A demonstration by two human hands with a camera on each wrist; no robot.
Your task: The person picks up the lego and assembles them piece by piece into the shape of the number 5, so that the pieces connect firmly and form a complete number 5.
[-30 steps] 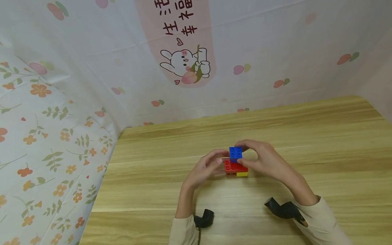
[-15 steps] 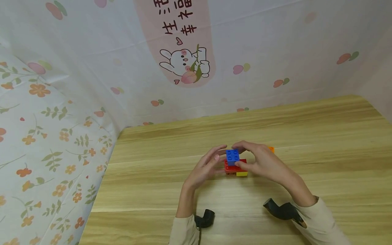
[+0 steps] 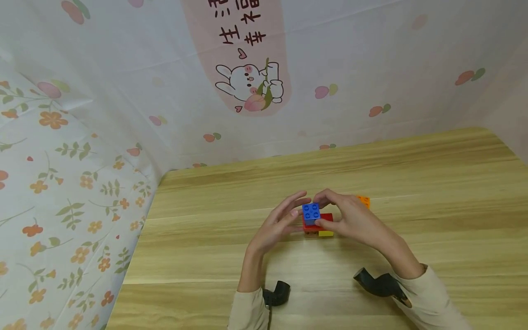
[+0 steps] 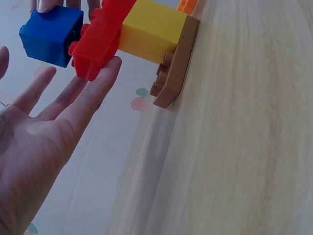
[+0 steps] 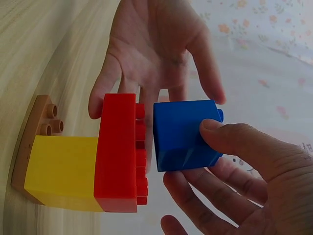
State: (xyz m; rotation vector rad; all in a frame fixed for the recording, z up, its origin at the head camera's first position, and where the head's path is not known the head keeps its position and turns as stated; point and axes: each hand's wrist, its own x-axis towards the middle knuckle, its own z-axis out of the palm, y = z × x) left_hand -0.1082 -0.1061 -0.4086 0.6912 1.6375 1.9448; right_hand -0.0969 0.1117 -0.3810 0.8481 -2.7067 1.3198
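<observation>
My right hand (image 3: 354, 217) pinches a blue toy building brick (image 3: 311, 213) between thumb and fingers. In the right wrist view a narrow gap parts the blue brick from the studs of a red brick (image 5: 115, 152). The red brick sits on a yellow brick (image 5: 61, 171), which stands on a thin brown base brick (image 4: 177, 68) with bare studs at one end. My left hand (image 3: 274, 227) is at the stack's left side, its fingers extended and a fingertip at the red brick's end in the left wrist view.
An orange brick (image 3: 365, 201) lies on the wooden table (image 3: 214, 238) behind my right hand, partly hidden by it. Black curved mounts (image 3: 381, 282) stick out from both sleeves. A patterned white cloth (image 3: 338, 55) hangs along the table's back edge.
My right hand has shifted the blue brick slightly left and toward me over the red brick. The orange brick has come into sight behind it. The left fingers have spread a little.
</observation>
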